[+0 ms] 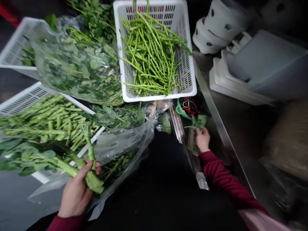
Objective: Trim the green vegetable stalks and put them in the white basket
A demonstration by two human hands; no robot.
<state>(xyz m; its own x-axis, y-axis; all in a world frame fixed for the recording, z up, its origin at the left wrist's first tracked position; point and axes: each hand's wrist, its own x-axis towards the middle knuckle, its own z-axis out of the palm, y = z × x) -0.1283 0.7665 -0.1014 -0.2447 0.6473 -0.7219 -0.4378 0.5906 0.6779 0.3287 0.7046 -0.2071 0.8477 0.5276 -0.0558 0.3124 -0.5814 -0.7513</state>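
Observation:
My left hand [78, 189] is closed round several thick green stalks [64, 166] with broad leaves, which look like Chinese broccoli; one short stem with a budded tip sticks up between the fingers. Behind it, a white basket [89, 110] holds many trimmed stalks [45, 118]. Beside the hand lies an open clear plastic bag [120, 141] with leafy stalks inside. Over on the right, my right hand [202, 140] pinches a small bunch of green leaves [199, 122] above a metal-edged recess. The ends of the held leaves are hidden by the fingers.
A white basket [158, 98] of long thin green stems stands ahead. Left of it sits a large clear bag [77, 67] of leafy greens, near another white basket [14, 65]. Green and red cords [186, 109] lie beyond my right hand. White plastic containers [238, 73] stand at right.

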